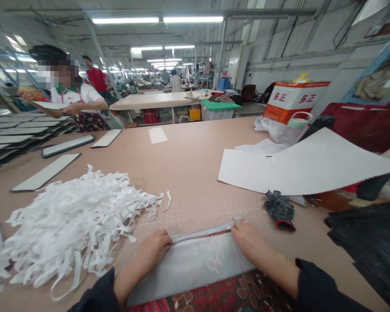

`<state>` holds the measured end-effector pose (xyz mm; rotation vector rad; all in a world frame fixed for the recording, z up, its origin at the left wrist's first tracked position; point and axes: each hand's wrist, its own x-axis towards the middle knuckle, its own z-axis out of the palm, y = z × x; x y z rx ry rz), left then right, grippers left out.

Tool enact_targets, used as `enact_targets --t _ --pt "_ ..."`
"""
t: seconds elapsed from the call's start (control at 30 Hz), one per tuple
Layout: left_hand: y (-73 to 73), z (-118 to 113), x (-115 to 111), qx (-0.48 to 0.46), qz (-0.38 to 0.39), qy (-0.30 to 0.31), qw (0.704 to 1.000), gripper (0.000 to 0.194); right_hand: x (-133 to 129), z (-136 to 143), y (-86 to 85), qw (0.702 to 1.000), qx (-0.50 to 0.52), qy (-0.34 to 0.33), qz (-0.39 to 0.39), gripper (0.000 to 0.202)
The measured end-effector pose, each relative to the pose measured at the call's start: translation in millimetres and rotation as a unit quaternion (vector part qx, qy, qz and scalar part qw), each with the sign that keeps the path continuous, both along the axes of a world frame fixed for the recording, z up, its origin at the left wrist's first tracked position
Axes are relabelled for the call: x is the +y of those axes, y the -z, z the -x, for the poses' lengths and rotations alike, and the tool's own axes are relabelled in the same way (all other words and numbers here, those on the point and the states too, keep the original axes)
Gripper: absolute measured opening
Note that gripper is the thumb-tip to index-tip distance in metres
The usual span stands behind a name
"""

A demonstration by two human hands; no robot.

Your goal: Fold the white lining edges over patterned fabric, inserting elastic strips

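Note:
A pale grey sheet of fabric [195,264] lies at the near edge of the table, its far edge folded into a narrow strip. My left hand [157,247] has its fingers closed on the fold's left part. At the right end of the same fold, my right hand [247,236] pinches the fabric. Dark red patterned cloth [221,294] shows below the sheet. Left of my left hand is a large heap of white strips [74,216]. A dark grey knitted glove [279,210] with a red cuff rests to the right.
White board [305,164] curves over the table's right side, near a white-and-orange box [294,102]. Black material [370,247] lies at the right edge. Pale panels [48,172] sit at the left, where a person [68,95] holds a panel.

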<state>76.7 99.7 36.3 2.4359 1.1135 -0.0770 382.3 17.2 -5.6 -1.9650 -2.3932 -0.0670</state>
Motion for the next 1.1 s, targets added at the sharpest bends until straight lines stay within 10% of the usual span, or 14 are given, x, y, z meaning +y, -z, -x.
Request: enact_targets --t 0.23,0.43,0.6,0.93,1.1 --pt "23.7 6.3 -23.8 0.063 -0.193 0.097 0.974 0.017 18.8 129.2 1.8 0.982 0.081 -0.165 -0.049 0.017" --pt "22.5 24.8 -18.6 0.041 -0.194 0.090 0.976 0.012 -1.0 73.2 25.2 0.981 0.049 -0.166 -0.089 0.028" --pt "11.5 43.1 -10.6 0.041 -0.175 0.063 0.982 0.010 -8.2 3.0 12.1 0.996 -0.013 -0.089 -0.011 0.033" --pt "38.0 46.8 -31.8 0.055 -0.329 0.096 0.938 0.004 24.7 169.5 -0.7 0.977 0.076 -0.196 -0.042 0.020" --pt "45.1 50.9 -41.8 0.018 -0.326 0.043 0.944 0.010 12.2 161.4 16.1 0.963 0.061 -0.252 -0.080 0.020"
